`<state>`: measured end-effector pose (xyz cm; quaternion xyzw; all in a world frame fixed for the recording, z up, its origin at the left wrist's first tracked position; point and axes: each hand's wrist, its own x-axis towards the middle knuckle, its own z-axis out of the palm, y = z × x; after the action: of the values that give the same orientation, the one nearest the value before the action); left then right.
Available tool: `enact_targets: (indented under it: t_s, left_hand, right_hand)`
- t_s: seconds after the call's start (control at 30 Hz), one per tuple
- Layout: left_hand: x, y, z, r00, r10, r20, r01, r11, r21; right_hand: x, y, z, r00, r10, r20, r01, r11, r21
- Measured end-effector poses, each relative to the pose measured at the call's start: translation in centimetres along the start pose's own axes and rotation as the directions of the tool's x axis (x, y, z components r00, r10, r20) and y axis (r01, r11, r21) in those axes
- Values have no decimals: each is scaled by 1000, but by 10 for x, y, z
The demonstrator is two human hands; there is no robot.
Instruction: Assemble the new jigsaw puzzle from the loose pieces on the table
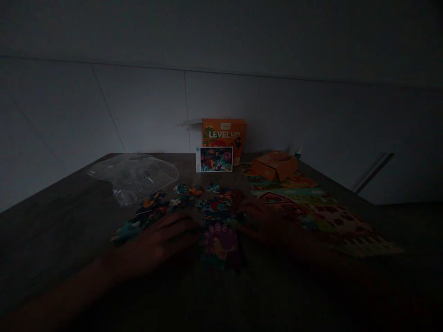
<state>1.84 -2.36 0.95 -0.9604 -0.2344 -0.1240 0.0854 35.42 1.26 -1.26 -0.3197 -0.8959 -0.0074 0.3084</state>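
Observation:
The view is very dark. A partly joined jigsaw puzzle [218, 246] with a purple peacock lies on the table in front of me. My left hand [175, 235] rests at its left side, fingers stretched out and slightly apart, with nothing visible in them. At the upper right edge of the puzzle is my right hand [259, 221], its fingers bent toward that edge. Gloom and blur hide whether a piece is in them. Loose puzzle pieces [195, 191] lie just beyond the hands, and more dark blue pieces [129, 229] spread to the left.
A picture card [216, 159] leans against an orange puzzle box [224, 127] at the back. Clear plastic bag [145, 173] lies back left. On the right, a second orange box [273, 163] sits by a large colourful farm puzzle [332, 214]. A wall [145, 106] stands behind.

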Motion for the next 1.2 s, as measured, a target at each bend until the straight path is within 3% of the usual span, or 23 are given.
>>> enact_targets:
  t_s: [0.1, 0.23, 0.37, 0.57, 0.97, 1.2]
  left_hand:
    - [4, 15, -1, 996, 86, 23, -86, 996, -5]
    - [6, 23, 5, 991, 110, 76, -103, 990, -93]
    - [6, 19, 8, 985, 105, 139, -88, 988, -124]
    - [7, 17, 5, 981, 83, 177, -61, 990, -124]
    - [7, 16, 3, 975, 63, 213, -30, 988, -154]
    - [10, 17, -3, 972, 93, 216, -52, 980, -190]
  right_hand:
    - [1, -23, 1, 978, -197, -68, 197, 980, 3]
    - [3, -47, -3, 956, -290, -47, 293, 955, 53]
    - [1, -45, -3, 957, -290, -27, 291, 953, 78]
    - [0, -35, 1, 945, -289, 150, 278, 956, 92]
    - [2, -33, 4, 944, -325, 59, 323, 945, 45]
    - [0, -30, 8, 939, -314, 140, 308, 949, 62]
